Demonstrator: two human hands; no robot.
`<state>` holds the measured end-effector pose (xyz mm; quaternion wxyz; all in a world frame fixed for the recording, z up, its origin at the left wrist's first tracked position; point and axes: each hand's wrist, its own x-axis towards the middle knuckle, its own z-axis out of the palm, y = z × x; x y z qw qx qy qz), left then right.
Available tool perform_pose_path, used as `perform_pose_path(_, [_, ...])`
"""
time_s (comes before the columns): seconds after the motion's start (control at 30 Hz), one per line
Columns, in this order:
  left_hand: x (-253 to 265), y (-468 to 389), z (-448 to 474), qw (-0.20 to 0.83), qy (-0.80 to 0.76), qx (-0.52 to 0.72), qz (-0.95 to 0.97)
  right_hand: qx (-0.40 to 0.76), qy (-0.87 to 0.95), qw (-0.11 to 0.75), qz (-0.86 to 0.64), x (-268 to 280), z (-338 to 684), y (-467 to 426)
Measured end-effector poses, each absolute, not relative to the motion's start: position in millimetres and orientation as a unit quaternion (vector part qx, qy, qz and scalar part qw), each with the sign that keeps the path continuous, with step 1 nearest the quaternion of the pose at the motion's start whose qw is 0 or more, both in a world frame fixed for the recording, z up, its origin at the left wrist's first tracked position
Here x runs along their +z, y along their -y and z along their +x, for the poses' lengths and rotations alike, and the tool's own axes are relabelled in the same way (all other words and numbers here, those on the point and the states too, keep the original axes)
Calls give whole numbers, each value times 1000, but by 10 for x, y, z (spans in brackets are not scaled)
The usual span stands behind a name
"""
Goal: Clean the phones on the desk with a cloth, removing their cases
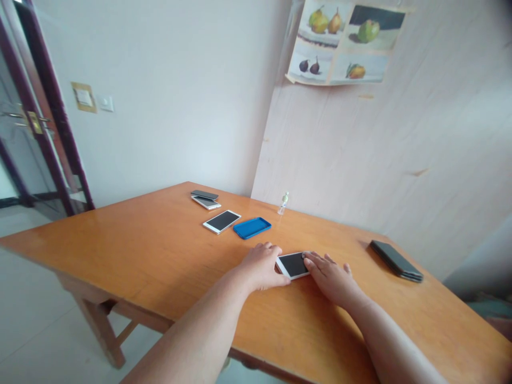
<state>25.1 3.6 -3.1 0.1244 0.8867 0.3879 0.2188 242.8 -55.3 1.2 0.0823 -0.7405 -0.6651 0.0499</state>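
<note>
A white smartphone [294, 265] with a dark screen lies face up on the wooden table. My left hand [262, 266] grips its left end, thumb at the near edge and fingers at the far edge. Over the right part of the screen is my right hand [330, 277], its fingers pressed together and pointing left. A small dark thing [304, 255] shows at those fingertips, too small to name. Just beyond the left hand sit a blue phone case [252, 228], open side up, and another white smartphone [222, 221].
Farther back, a dark flat slab [205, 194] rests partly on a phone [206, 202]. A small clear bottle [284, 204] stands near the wall. Stacked dark flat objects [396, 260] lie to the right. The table's [132, 250] near edge runs below my forearms.
</note>
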Motion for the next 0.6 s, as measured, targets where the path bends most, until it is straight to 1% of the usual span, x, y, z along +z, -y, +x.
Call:
perform_pose_path(0.23, [-62, -39, 249, 120, -391, 234, 882, 101, 786, 104, -601, 89, 2057, 705])
perform_pose_path(0.3, [-59, -35, 250, 119, -391, 232, 883, 100, 773, 104, -618, 84, 2089, 673])
perform_pose_path(0.47, [-21, -20, 247, 125, -392, 221, 884, 52, 675, 89, -731, 14, 2382, 535])
perform_pose_path(0.53, [-13, -18, 246, 129, -393, 218, 884, 48, 679, 87, -728, 16, 2383, 549])
perform_pose_path(0.6, [-18, -20, 246, 129, -394, 219, 883, 59, 719, 90, -687, 45, 2277, 607])
